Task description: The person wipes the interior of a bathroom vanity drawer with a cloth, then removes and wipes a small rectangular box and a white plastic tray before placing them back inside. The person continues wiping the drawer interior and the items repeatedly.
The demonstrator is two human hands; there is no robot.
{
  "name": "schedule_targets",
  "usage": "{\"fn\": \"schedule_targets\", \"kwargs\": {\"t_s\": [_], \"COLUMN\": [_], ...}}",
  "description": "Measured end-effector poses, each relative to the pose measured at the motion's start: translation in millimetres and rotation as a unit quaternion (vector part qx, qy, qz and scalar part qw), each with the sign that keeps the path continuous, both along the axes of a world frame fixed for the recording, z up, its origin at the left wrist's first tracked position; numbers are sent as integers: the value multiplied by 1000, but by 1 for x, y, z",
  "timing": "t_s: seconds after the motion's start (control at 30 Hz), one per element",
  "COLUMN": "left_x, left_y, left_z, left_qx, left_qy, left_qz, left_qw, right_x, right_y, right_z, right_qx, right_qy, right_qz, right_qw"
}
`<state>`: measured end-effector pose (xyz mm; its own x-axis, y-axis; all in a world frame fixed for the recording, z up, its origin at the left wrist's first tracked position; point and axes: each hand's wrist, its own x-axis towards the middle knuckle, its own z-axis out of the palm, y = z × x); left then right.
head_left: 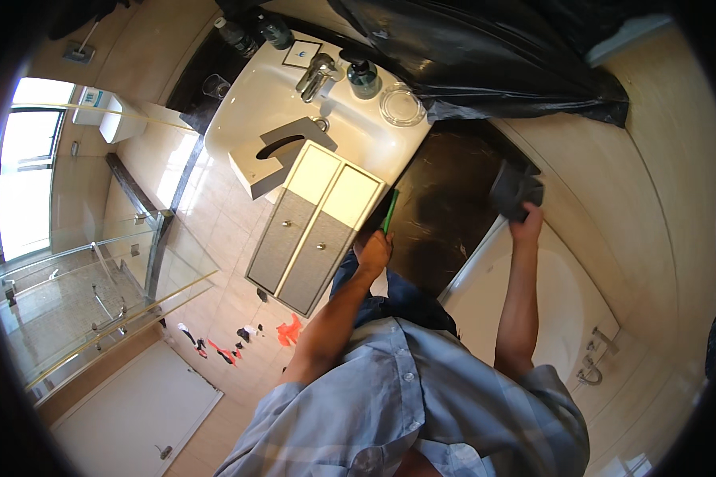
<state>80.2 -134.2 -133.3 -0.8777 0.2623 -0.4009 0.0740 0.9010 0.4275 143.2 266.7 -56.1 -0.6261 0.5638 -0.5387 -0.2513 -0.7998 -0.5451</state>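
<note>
My left hand point(374, 253) is closed around a thin green stick-like thing point(391, 211), beside the drawer box; its exact kind is not clear. That two-drawer box point(282, 238), grey and pale yellow with small knobs, stands at the front of the white washbasin point(250, 95). Out to the right, my right hand point(527, 224) grips a dark grey cloth point(517, 189) above the dark brown marbled counter point(437, 207), near the bathtub's corner. A grey-and-white tissue box point(270, 163) with an oval opening sits tilted on the basin, behind the drawer box.
Around the tap point(317, 77) stand a dark pump bottle point(363, 78) and a glass dish point(402, 105). Black plastic sheeting point(485, 56) hangs behind. A white bathtub point(525, 294) lies right. Red and black scraps point(289, 329) litter the floor, left, near a glass shower screen point(87, 302).
</note>
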Motion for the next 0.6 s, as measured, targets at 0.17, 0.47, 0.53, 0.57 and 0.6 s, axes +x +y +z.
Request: {"fn": "schedule_targets", "kwargs": {"t_s": [0.17,0.47,0.53,0.57,0.6], "left_x": [-2,44,58,55,46], "left_y": [-10,-136,-188,-206,-212], "left_z": [-10,9,-35,-34,10], "left_qx": [61,130,212,266,336], "left_qy": [107,-79,-104,-155,-288], "left_qz": [15,-216,-176,-107,57], "left_qw": [992,964,956,945,895], "right_x": [-43,-162,-176,-179,-178], "right_y": [-170,-268,-283,-287,-288], "right_z": [140,233,240,242,241], "right_qx": [187,560,649,663,677], "right_qy": [-172,-94,-114,-126,-141], "right_qz": [106,129,158,176,191], "right_qw": [961,813,735,717,697]}}
